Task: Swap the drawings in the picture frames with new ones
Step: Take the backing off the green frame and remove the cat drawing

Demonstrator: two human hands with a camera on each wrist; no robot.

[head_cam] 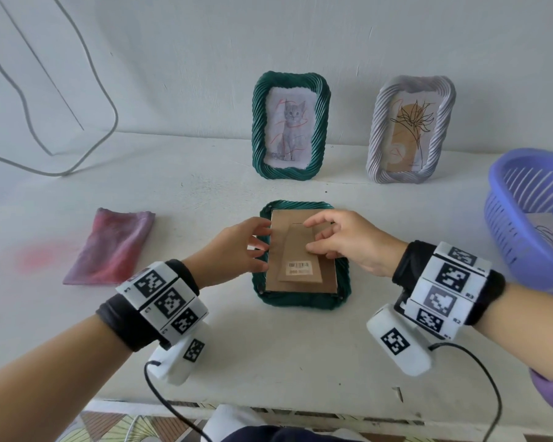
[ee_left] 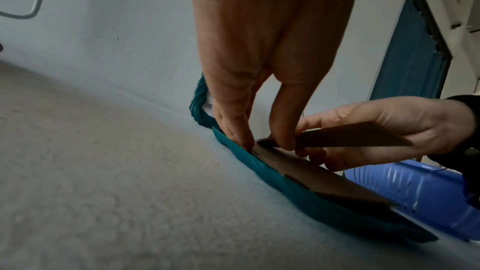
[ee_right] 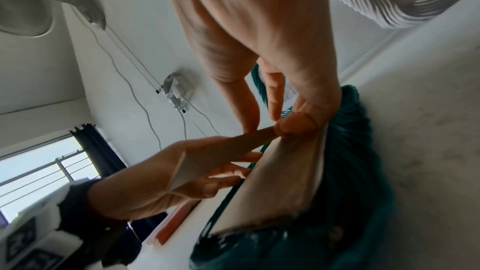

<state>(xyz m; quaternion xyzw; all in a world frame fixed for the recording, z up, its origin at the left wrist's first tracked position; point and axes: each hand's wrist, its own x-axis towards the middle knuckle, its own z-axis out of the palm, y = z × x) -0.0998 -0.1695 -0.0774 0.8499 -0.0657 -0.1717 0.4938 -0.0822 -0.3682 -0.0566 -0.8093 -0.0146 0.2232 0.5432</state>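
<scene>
A dark green frame [head_cam: 300, 301] lies face down in the middle of the table, its brown backing board [head_cam: 330, 275] facing up. My right hand [head_cam: 313, 234] pinches the board's cardboard stand flap [ee_left: 350, 136] near its hinge, and the flap is raised off the board. My left hand [head_cam: 262, 247] has straight fingers whose tips press on the board's left edge [ee_left: 262, 143]. A second green frame [head_cam: 290, 126] with a cat drawing and a white frame [head_cam: 411, 129] with a plant drawing stand against the wall behind.
A purple basket [head_cam: 530, 218] at the right edge holds a sheet with a drawing [head_cam: 549, 237]. A pink cloth [head_cam: 112, 247] lies to the left. A grey cable [head_cam: 109, 100] hangs on the wall at the left. The table's front edge [head_cam: 268, 406] is close.
</scene>
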